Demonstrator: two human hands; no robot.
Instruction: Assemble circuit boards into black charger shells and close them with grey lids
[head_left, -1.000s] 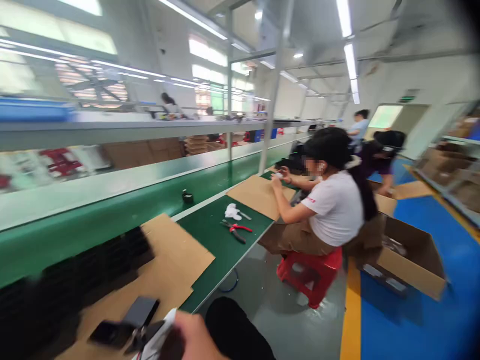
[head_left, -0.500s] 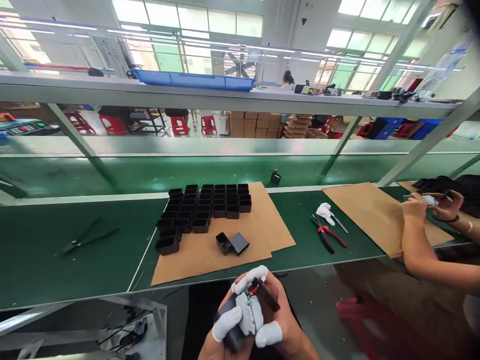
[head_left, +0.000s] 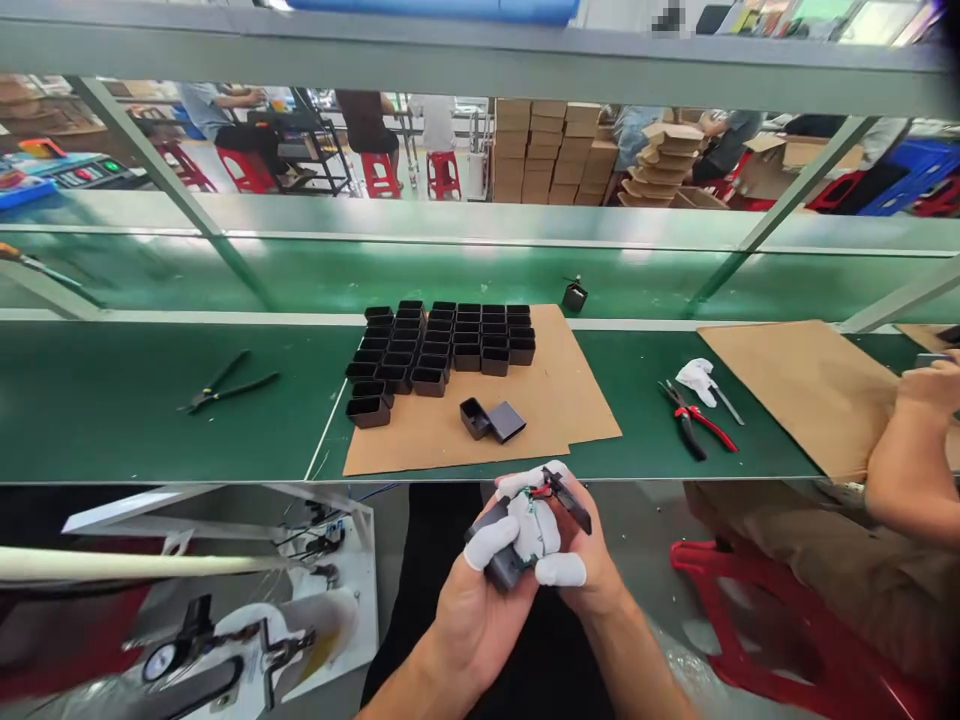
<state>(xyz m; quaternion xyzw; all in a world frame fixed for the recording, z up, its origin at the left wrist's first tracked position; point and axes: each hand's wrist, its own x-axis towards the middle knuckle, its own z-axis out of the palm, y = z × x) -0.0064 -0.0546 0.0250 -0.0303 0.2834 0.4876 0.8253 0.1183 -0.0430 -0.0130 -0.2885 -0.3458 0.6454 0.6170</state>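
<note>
Both hands are together just in front of the bench edge, with white covers on thumbs and index fingers. My left hand (head_left: 472, 610) is closed around a black plastic case (head_left: 504, 562), thumb on its near side. Against the case sits a white-wrapped part (head_left: 537, 530) with thin green and red wires. My right hand (head_left: 592, 570) grips this wrapped part with its thumb, while a flat black piece (head_left: 568, 502) rests along its fingers. Beyond the hands, an open black box (head_left: 475, 418) and a dark square piece (head_left: 507, 423) lie on cardboard (head_left: 420, 445).
Rows of black boxes (head_left: 428, 380) stand on the cardboard. Red-handled pliers (head_left: 694, 420), a white cloth-like item (head_left: 697, 380) and a thin tool lie to the right. Dark pliers (head_left: 225, 390) lie left. A co-worker's arm (head_left: 911, 440) is at far right, beside a red stool (head_left: 780, 620).
The head view has tilted down, so the bench appears higher. Both hands still hold the same parts together, now a little farther from my body. The co-worker's hands have shifted toward the right edge.
</note>
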